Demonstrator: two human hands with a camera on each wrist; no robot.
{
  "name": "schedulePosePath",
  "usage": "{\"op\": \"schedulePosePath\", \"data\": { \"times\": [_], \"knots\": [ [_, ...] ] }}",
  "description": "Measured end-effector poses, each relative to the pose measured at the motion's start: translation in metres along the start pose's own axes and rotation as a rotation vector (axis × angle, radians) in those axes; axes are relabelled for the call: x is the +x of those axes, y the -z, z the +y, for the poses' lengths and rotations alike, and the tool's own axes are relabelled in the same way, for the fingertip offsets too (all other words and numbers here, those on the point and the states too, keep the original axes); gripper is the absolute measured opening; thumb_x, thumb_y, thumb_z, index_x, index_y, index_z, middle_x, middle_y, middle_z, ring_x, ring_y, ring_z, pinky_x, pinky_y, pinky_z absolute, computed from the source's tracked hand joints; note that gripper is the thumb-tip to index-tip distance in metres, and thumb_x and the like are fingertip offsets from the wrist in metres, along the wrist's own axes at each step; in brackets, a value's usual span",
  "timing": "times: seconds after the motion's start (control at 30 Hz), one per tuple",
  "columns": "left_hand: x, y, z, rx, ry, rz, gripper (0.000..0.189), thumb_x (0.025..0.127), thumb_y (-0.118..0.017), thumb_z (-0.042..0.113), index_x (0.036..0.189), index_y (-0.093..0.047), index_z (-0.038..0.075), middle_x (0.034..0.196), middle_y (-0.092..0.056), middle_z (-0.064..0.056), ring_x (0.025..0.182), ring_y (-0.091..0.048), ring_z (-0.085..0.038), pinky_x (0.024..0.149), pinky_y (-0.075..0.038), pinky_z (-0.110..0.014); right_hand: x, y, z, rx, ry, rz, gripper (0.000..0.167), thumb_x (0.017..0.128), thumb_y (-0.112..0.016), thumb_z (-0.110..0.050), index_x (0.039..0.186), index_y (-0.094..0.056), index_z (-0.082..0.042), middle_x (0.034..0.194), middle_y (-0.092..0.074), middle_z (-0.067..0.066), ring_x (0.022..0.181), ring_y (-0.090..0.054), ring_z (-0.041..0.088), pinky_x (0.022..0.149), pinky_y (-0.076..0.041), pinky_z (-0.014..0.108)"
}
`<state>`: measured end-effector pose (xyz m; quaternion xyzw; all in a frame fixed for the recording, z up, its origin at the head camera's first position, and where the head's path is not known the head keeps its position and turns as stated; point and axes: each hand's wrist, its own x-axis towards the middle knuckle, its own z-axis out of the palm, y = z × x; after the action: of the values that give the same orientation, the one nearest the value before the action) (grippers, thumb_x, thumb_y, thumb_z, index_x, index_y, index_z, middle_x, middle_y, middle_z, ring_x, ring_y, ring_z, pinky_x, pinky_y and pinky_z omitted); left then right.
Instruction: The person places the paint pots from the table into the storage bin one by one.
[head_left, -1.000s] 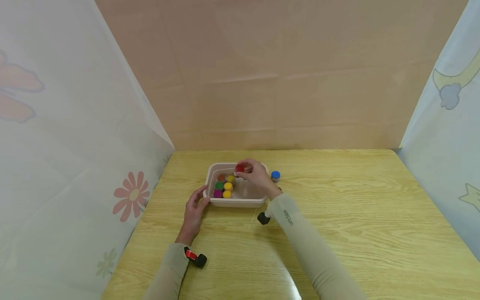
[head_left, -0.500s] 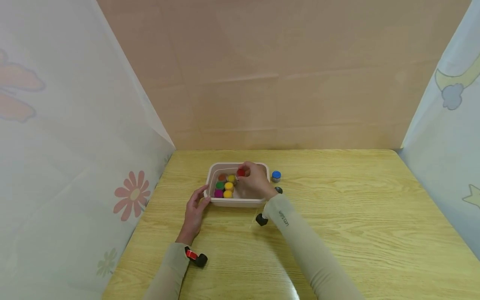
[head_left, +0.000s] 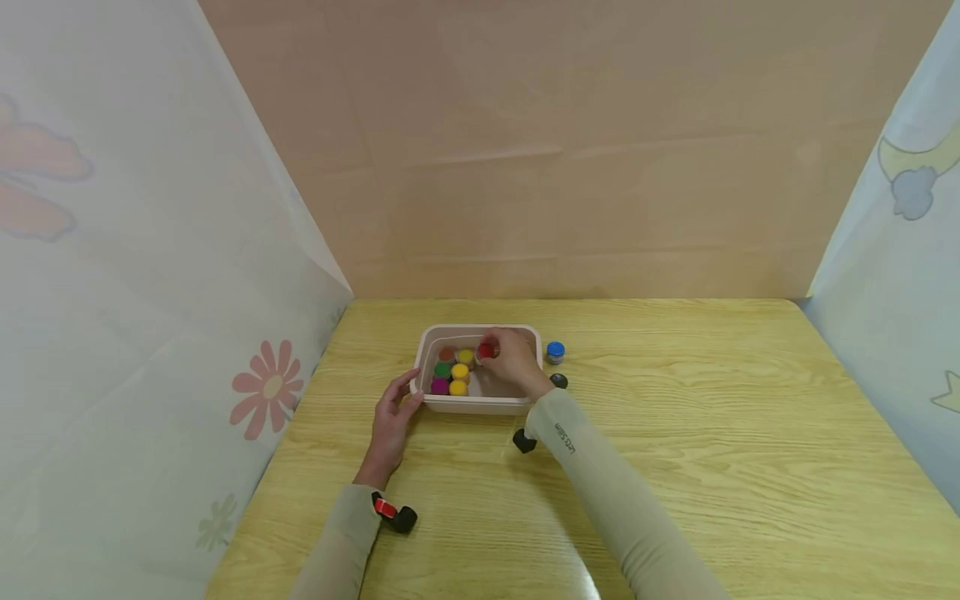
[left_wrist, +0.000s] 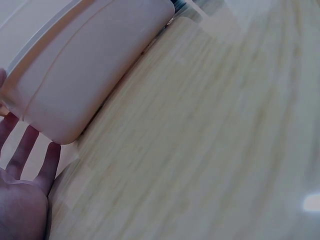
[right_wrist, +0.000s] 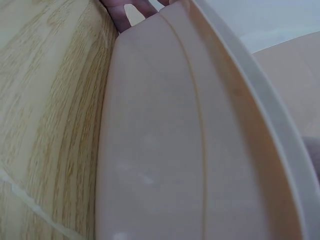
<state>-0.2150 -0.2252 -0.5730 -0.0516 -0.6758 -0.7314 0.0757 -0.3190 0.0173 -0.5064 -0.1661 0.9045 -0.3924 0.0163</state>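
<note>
A small red-lidded jar (head_left: pixel 486 351) is pinched between the thumb and fingers of my right hand (head_left: pixel 516 364), low inside a pale pink plastic bin (head_left: pixel 476 402). To its left in the bin stand several similar jars, among them a green-lidded jar (head_left: pixel 442 370), a purple-lidded jar (head_left: pixel 440 386) and a yellow-lidded jar (head_left: pixel 460 372). My left hand (head_left: pixel 390 421) holds the bin's near left corner, thumb at the front rim. In the left wrist view, the fingers (left_wrist: pixel 22 150) touch the bin's outer wall. The right wrist view shows mostly the bin's outside (right_wrist: pixel 155 130).
A blue-lidded jar (head_left: pixel 555 352) stands on the wooden table (head_left: pixel 712 433) just right of the bin. Each wrist carries a black camera (head_left: pixel 524 441). A patterned white sheet (head_left: pixel 150 292) hangs on the left, and a brownish sheet (head_left: pixel 525 167) hangs behind the table.
My right hand has lowered the red-lidded jar deeper into the bin beside the other jars. The left hand stays at the corner.
</note>
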Motion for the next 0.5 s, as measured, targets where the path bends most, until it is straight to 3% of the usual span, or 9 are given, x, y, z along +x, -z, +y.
{"op": "schedulePosePath", "data": {
  "times": [0.2,0.5],
  "knots": [
    [0.0007,0.0011,-0.0014,-0.007,0.008,0.006,0.047,0.104,-0.063,0.016,0.149,-0.052,0.008,0.152,-0.05,-0.018,0.136,-0.047,-0.023,0.102,-0.05,-0.017,0.0001,-0.0002,-0.0022,-0.027,-0.019,-0.043,0.025,0.09,-0.08,-0.011,0.113,-0.071,-0.009,0.107,-0.071,0.009,0.096,-0.064,0.023,0.088,-0.055,0.039],
    [0.0002,0.0011,0.0006,-0.009,0.019,0.004,0.047,0.104,-0.062,0.016,0.149,-0.052,0.008,0.153,-0.048,-0.016,0.138,-0.045,-0.023,0.103,-0.049,-0.017,0.001,-0.0022,-0.0037,-0.019,-0.011,-0.078,0.03,0.089,-0.078,-0.006,0.118,-0.071,-0.007,0.111,-0.071,0.011,0.1,-0.065,0.025,0.091,-0.056,0.039]
  ]
}}
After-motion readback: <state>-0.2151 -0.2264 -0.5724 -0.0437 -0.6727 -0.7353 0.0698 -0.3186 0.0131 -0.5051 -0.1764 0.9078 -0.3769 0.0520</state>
